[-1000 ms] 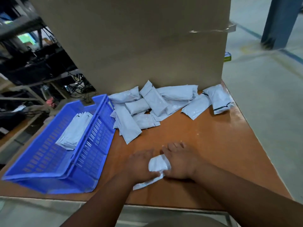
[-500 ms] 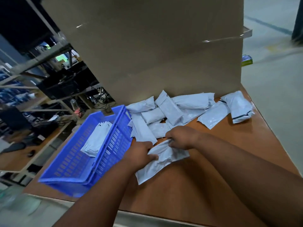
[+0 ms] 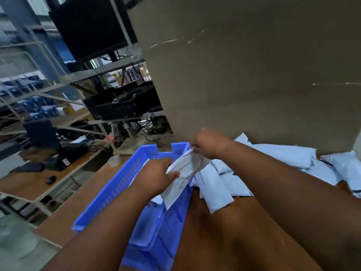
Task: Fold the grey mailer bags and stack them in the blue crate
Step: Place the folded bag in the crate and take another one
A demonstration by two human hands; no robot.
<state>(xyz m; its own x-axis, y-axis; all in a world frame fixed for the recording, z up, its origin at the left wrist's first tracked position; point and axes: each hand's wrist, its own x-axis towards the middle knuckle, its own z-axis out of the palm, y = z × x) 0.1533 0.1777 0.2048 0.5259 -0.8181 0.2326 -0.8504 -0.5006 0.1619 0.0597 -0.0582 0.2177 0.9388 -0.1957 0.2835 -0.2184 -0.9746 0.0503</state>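
Head view. Your left hand (image 3: 156, 176) grips the near end of one grey mailer bag (image 3: 180, 178), fingers curled round it; your right hand (image 3: 210, 143) pinches the far end of the same bag. The bag hangs stretched and slanted between the two hands, above the right wall of the blue crate (image 3: 125, 184), clear of the tabletop (image 3: 218, 241).

Step in hand, by judgement: the bag appears folded and is being carried across to the crate, not yet laid down. The next move calls for you to lower it flat onto the pale bags partly visible inside the crate under your left forearm, edges squared to the stack, and only then to let go with both hands; a bag dropped from this slant would probably spring open or land crooked.

Count: one crate, standing along the left edge of the tabletop. One bag in hand. The pile of unfolded bags (image 3: 283, 157) lies along the far edge against the cardboard panel (image 3: 254, 75); about six or seven can be made out, but they overlap and your right arm covers some, so the number is uncertain. The bags already in the crate cannot be counted.
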